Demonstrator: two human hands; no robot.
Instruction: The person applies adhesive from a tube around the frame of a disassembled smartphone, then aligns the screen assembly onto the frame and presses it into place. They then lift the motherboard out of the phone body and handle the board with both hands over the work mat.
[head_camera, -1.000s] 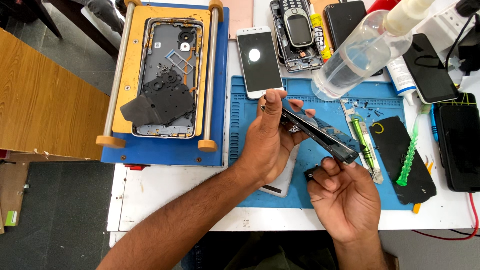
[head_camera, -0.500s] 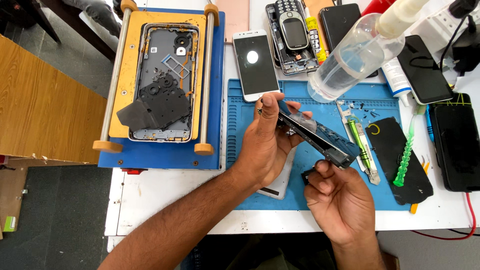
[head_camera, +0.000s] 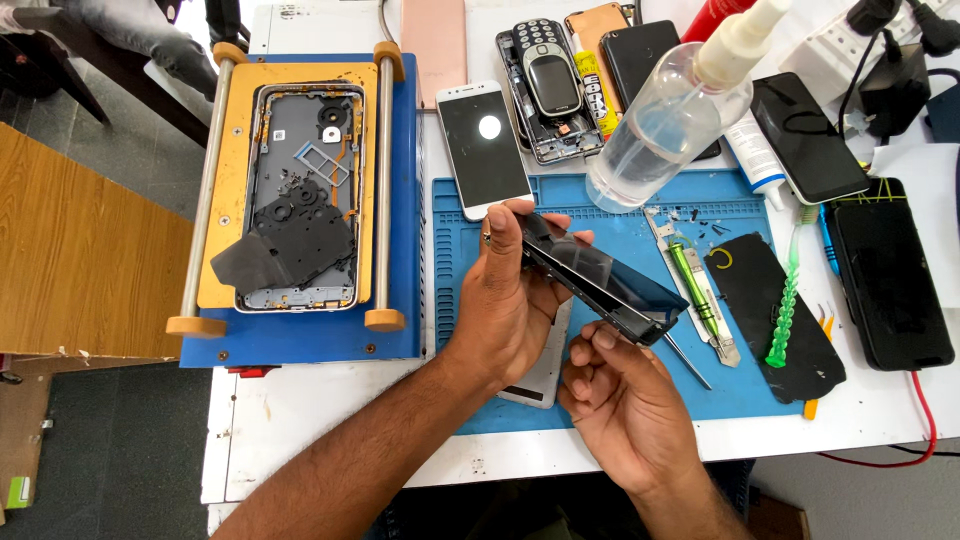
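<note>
- Head view looks down on a dark phone screen assembly (head_camera: 600, 280) held tilted above the blue work mat (head_camera: 460, 300), its upper end toward the white phone (head_camera: 485, 150) and its lower end out over the mat's middle.
- Left hand (head_camera: 515, 305) is closed around the assembly's upper end, thumb on top and fingers wrapped under it.
- Right hand (head_camera: 625, 405) sits below the assembly's lower corner, fingers curled with the tips touching that corner; it pinches or supports the edge rather than gripping fully.
- Risk, as I judge it: the thin panel is held only at its ends, so any twisting between the hands could crack the glass or strain a cable, if one is attached.
- Another risk: a slip would drop it onto the green-handled screwdriver (head_camera: 692, 285) just right of the mat's centre, or onto the loose screws near the mat's far edge.
- The spray bottle (head_camera: 670, 120) stands at the mat's far edge, close enough to tip with an elbow.
- White table (head_camera: 330, 420) carries the mat; left of the mat sits a blue and yellow clamping fixture (head_camera: 400, 200) holding an opened phone frame (head_camera: 300, 195).
- Right of the mat lie several dark phones and a power strip; left of the table, a wooden surface and grey floor.
</note>
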